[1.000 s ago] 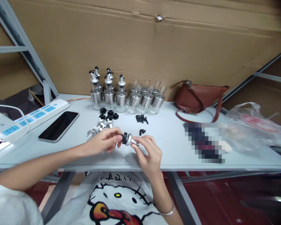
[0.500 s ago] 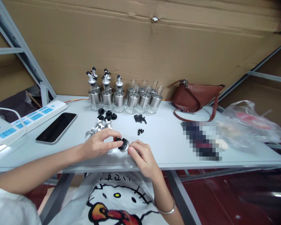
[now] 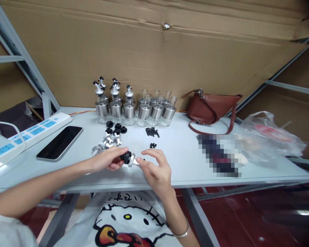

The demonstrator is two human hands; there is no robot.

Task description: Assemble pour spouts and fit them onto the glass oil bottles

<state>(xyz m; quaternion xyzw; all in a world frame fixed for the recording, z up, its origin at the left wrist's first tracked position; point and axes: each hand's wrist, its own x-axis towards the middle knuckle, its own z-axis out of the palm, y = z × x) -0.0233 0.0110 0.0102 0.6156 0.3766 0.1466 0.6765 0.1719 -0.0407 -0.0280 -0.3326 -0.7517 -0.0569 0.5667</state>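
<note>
A pourer spout with a black stopper end and a silver body lies sideways between my two hands, just above the table's front part. My left hand is closed around the black stopper end. With thumb and fingers, my right hand grips the narrow silver end; a bit of black shows by its fingertips. Several loose silver spout parts lie just beyond my left hand, and several black stoppers behind them. Small black pieces and black levers rest beyond my right hand.
Glass bottles with metal bands stand in rows at the back, several with spouts on. On the left are a phone and a power strip. A brown bag and a plastic bag lie to the right.
The spout has turned so its silver end points right. My left fingers have closed round the black end, and my right hand has taken hold of the narrow end. The view shifted slightly.
</note>
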